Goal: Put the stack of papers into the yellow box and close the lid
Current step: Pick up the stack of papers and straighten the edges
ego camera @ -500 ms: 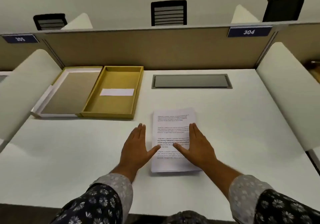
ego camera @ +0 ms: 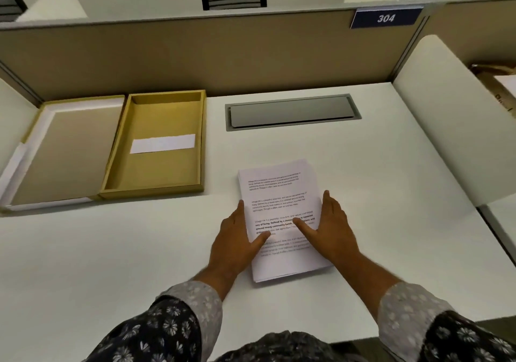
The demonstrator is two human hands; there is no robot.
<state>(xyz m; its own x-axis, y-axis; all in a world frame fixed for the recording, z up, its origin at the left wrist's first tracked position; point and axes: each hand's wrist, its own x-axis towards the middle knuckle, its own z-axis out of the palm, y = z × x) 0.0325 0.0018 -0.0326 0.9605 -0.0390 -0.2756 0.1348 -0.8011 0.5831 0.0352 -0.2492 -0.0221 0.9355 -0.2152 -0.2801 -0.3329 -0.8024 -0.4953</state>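
Concealment: the left hand [ego camera: 233, 245] covers part of the left edge of the papers [ego camera: 282, 219], the right hand [ego camera: 333, 229] part of the right edge, and both thumbs lie over the printed text, which is too small to read; whether any finger is under the stack cannot be told. The lid's [ego camera: 64, 152] left edge is blurred. Count: one stack of papers, sheet number indeterminable; one yellow box [ego camera: 156, 191]; one lid; one white slip [ego camera: 162, 143] inside the box; two hands. Orientation: the stack lies flat on the surface [ego camera: 391, 194], long axis running away from the person, far end tilted slightly right, text head at the far end. Hands: both spread open, fingers straight, pressed against the stack's long sides with thumbs on top; stack bracketed, not lifted. Position: papers at centre front, right of the box and apart from it. The box sits open at far left, its lid lying open just beside it on the left.
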